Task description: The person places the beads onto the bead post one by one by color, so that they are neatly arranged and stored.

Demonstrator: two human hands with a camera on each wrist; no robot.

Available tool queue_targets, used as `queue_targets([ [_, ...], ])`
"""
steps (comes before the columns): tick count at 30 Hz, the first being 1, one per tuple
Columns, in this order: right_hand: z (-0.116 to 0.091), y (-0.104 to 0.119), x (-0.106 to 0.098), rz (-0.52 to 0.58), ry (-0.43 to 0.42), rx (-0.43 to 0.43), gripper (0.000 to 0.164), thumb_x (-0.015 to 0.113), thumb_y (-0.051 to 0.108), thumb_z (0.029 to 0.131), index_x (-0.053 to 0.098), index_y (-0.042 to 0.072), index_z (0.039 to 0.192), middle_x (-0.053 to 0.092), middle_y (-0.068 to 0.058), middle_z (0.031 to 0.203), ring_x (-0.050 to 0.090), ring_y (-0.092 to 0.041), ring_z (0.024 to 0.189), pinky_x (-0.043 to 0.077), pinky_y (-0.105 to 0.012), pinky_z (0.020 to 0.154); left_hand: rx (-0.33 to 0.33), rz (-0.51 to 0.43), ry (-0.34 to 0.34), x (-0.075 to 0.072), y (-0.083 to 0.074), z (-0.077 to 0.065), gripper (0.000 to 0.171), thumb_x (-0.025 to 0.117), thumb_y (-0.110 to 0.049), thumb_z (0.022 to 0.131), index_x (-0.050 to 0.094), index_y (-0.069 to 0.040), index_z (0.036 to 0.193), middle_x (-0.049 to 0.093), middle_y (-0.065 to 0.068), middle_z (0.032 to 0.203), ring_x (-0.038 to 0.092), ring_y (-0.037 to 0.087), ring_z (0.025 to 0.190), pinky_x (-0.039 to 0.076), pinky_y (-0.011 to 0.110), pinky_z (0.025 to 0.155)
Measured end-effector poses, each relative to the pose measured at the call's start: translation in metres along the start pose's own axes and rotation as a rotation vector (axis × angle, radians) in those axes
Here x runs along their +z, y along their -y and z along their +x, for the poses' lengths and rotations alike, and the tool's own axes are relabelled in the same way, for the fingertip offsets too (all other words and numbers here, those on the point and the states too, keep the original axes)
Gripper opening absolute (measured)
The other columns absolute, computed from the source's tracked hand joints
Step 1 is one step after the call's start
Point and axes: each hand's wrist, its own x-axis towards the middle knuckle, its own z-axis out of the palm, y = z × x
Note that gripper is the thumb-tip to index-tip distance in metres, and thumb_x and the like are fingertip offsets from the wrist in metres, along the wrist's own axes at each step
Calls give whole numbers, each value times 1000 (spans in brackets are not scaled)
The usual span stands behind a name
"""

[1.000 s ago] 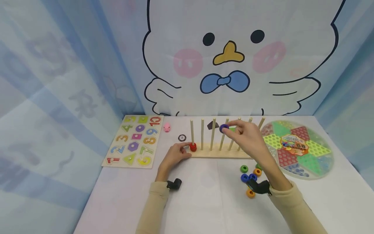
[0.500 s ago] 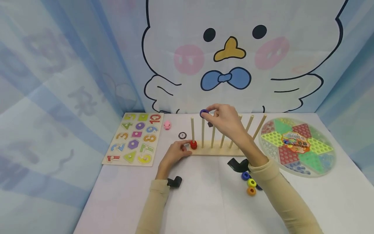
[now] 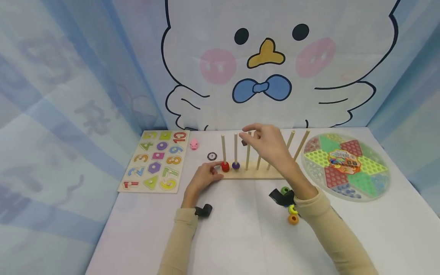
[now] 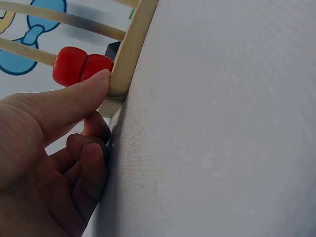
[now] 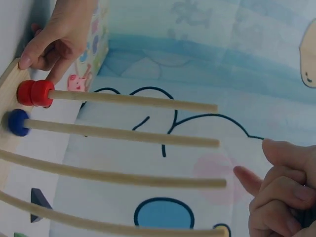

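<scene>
My left hand (image 3: 203, 177) grips the left end of the pegged wooden stand (image 3: 252, 175), thumb on the near side of its base. Two red beads (image 5: 35, 93) sit stacked at the foot of the leftmost peg. On the second peg, a single dark blue bead (image 5: 18, 122) lies down at the base. Above the stand, beside the peg tops, hovers my right hand (image 3: 269, 145). Its thumb and index finger are apart, and nothing shows between them. In the right wrist view its other fingers are loosely bent. That hand and forearm hide part of the right-hand pegs.
Green, yellow and orange beads (image 3: 293, 219) lie below the right forearm, partly covered. A number puzzle board (image 3: 153, 161) is at left, near a pink pig (image 3: 194, 144) and a round black-and-white disc (image 3: 212, 156). The round game board (image 3: 347, 166) lies at right.
My right hand moved left over the second peg and let go of the blue bead, which dropped to the base. My left hand kept its grip on the stand.
</scene>
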Motion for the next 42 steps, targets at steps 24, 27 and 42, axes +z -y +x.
queue_targets([
  [24,-169,-178,-1,66,119,584,54,70,36,84,58,3,124,40,4,50,33,-9,43,29,-26,42,-31,-16,-12,-5,2,-1,53,76,-18,81,59,-15,131,58,2,71,48,14,60,37,27,55],
  [27,-172,-179,3,33,114,596,53,72,32,81,58,2,123,42,4,50,35,-10,43,30,-26,41,-32,-21,-8,-6,2,0,53,75,-19,82,58,-15,131,58,2,71,48,14,60,37,27,55],
  [42,-171,-167,-6,-101,118,475,53,66,39,87,59,-2,120,43,2,50,35,-11,42,29,-26,40,-52,-5,9,-1,-2,1,53,75,-20,82,58,-16,131,58,2,72,48,15,61,37,28,57],
])
